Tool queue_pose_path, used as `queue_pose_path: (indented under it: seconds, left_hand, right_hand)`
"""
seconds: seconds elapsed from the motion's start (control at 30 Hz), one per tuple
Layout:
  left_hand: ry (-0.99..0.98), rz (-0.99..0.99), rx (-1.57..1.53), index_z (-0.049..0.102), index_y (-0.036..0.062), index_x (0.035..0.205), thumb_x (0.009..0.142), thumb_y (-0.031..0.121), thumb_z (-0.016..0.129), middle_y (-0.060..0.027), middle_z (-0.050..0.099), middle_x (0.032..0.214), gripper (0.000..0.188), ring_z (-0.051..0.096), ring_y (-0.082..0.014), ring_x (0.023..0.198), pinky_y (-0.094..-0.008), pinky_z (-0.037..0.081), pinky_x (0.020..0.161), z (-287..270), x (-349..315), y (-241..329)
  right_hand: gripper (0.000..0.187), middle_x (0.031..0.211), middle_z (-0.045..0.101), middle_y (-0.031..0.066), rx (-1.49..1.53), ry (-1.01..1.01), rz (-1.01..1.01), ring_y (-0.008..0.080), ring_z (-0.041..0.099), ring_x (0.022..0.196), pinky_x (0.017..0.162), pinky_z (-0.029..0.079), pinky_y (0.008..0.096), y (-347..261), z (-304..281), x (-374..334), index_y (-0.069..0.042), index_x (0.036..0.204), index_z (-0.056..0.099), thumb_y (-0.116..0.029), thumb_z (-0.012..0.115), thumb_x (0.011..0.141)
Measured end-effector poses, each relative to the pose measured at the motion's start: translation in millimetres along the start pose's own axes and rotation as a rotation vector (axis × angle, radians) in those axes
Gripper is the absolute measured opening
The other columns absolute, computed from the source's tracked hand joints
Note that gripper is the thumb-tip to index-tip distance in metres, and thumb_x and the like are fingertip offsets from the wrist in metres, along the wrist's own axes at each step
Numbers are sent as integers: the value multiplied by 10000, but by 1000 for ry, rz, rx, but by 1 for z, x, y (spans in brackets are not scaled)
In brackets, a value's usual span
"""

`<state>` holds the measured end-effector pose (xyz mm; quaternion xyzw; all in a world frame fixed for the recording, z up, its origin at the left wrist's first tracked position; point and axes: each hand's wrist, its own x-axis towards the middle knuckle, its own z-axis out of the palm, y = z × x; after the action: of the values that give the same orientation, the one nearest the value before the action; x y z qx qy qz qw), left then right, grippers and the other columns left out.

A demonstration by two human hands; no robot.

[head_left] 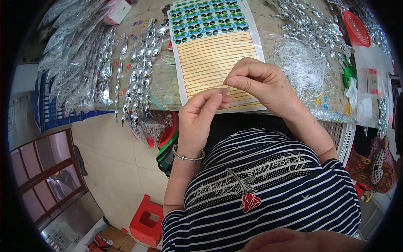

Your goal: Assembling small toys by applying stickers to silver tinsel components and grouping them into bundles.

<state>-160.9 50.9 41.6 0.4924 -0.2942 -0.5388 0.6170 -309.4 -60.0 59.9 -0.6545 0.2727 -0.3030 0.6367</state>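
The yellow sheet (214, 59) is lying on the surface (161, 82). Over its near end, the left hand (200, 112) and right hand (262, 86) are almost meeting, fingers curling toward thumbs; I cannot tell whether they are gripping anything. Left of the sheet, silver strips (140, 77) are lying; right of it, white string (298, 67) is heaping.

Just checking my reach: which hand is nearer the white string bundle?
Right. The right hand is just left of the white string bundle; the left hand is farther left.
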Motion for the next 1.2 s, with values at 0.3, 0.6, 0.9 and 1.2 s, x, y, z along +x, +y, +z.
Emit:
queue_pose_path:
  seconds: [0.3, 0.6, 0.9, 1.2]
  left_hand:
    - [44, 55, 122, 666, -19, 998, 886, 72, 645, -33, 664, 840, 145, 608, -70, 753, -191, 478, 694, 5, 3, 3]
    - [97, 110, 287, 672, -27, 971, 856, 22, 659, -67, 678, 879, 125, 626, -94, 749, -199, 484, 661, -6, 3, -4]
    - [77, 80, 267, 659, -35, 975, 852, -2, 654, -76, 676, 884, 127, 633, -109, 763, -223, 508, 714, -4, 4, -7]
    - [92, 141, 245, 661, -25, 959, 873, 47, 653, -54, 673, 857, 113, 617, -87, 779, -214, 495, 718, 4, 5, -7]
  right_hand:
    - [86, 871, 639, 52, -279, -8, -152, 141, 588, 837, 763, 462, 267, -3, -3, -2, -10, 891, 685, -82, 655, 854]
    - [63, 862, 586, 94, -947, 56, -412, 286, 538, 855, 790, 420, 360, -6, -19, -6, -30, 873, 575, -82, 607, 859]
    - [206, 836, 553, 20, 3, -41, 112, 94, 529, 834, 790, 414, 246, -1, -25, -16, -30, 876, 555, -188, 478, 985]
    - [184, 1004, 662, 85, 116, -73, 42, 123, 571, 890, 832, 444, 273, -15, -11, -17, -24, 911, 590, -180, 511, 969]
